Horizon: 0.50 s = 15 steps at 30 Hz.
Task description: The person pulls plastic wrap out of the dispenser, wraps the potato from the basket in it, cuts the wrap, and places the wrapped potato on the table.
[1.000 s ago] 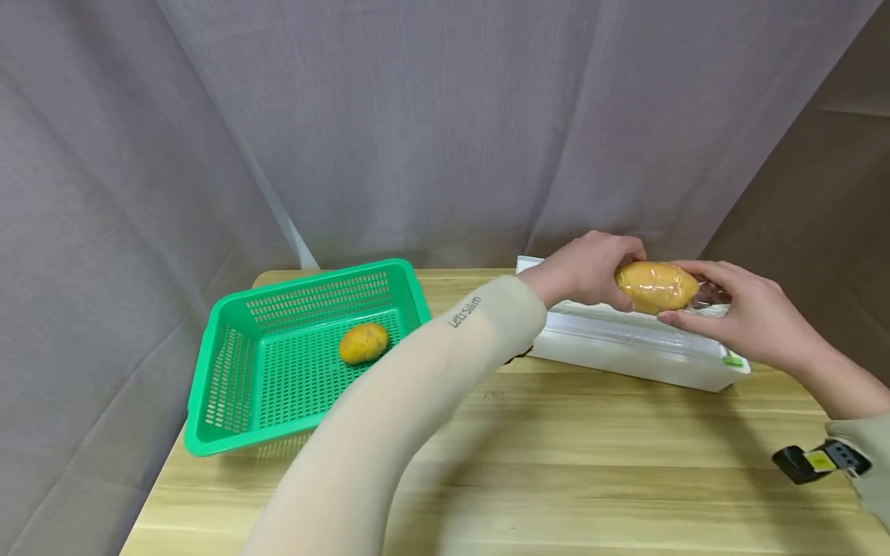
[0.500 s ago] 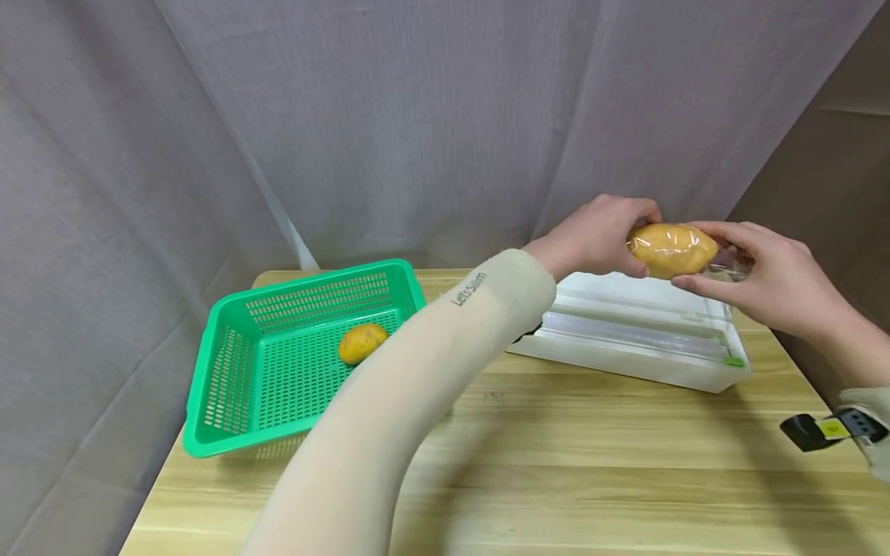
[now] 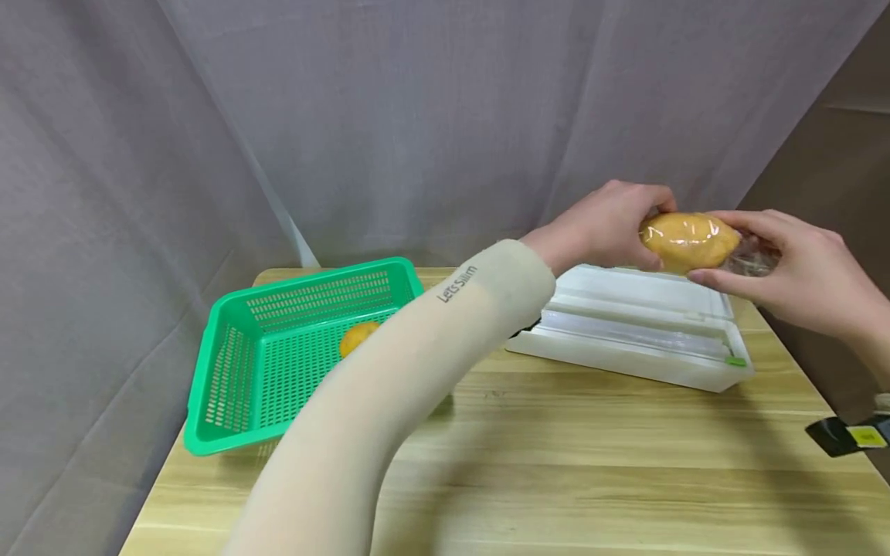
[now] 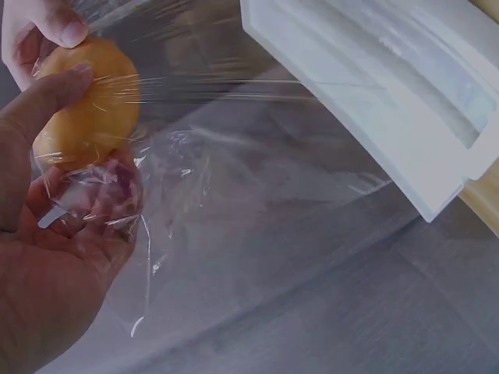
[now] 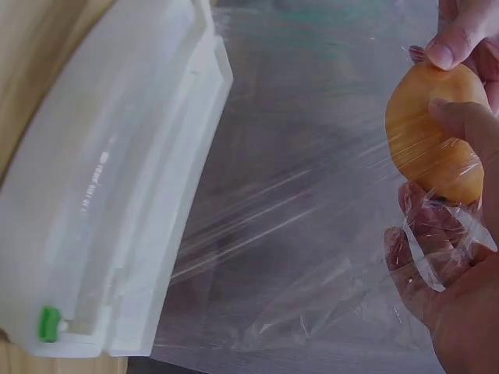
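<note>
A yellow mango [image 3: 690, 242] wrapped in shiny cling film hangs above the far right of the table, held between both hands. My left hand [image 3: 612, 224] grips its left end, thumb and fingers round it. From the other end my right hand [image 3: 810, 266] pinches it, with loose crumpled film near the palm. In the left wrist view, a sheet of cling film [image 4: 257, 164] stretches from the mango to the white dispenser box [image 4: 366, 117]. The right wrist view shows creases pulled tight across the film. Below the hands, the box's lid stands open over the film roll [image 3: 633, 333].
A green perforated basket [image 3: 229, 301] stands at the left of the wooden table [image 3: 556, 463]. Inside lies another mango [image 3: 357, 337], partly covered by the left sleeve [image 3: 396, 386]. A grey curtain [image 3: 417, 139] hangs behind the table.
Both hands have moved up and to the right in the head view, carrying the wrapped mango away from the dispenser box. More of the box and its roll now shows.
</note>
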{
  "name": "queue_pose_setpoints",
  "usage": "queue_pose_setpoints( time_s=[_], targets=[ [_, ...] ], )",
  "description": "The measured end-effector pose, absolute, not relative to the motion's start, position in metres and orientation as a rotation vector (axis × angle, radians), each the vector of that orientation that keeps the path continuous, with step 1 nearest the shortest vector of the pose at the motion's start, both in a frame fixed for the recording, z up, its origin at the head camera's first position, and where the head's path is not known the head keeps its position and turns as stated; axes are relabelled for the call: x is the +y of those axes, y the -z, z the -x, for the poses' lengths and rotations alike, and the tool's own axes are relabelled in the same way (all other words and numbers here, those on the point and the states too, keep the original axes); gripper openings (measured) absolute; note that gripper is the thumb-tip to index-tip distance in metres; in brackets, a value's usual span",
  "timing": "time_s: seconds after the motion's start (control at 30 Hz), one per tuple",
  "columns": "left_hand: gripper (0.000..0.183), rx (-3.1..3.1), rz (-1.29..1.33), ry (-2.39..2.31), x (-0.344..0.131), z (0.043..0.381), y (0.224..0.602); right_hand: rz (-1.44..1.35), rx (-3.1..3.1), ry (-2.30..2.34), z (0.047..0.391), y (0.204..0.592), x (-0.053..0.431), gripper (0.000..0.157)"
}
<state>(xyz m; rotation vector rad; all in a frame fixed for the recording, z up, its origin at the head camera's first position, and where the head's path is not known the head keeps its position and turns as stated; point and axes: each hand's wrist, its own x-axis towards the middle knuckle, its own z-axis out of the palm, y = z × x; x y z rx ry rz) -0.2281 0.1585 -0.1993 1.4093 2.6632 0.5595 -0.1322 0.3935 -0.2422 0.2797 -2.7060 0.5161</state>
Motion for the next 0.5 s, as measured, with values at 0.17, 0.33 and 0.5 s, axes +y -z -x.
queue_pose_setpoints(
  time_s=[0.17,0.33,0.5],
  targets=[
    [0.053,2.593,-1.374,-0.486,0.158,0.207,0.204,-0.279,-2.724,-0.544,0.107,0.254,0.393,0.069],
    [0.058,2.541,-1.334,-0.425,0.157,0.185,0.218,-0.305,-2.715,-0.590,0.081,0.274,0.394,0.070],
    [0.055,2.489,-1.276,-0.407,0.153,0.168,0.243,-0.397,-2.735,-0.651,0.061,0.300,0.393,0.068]
  ],
)
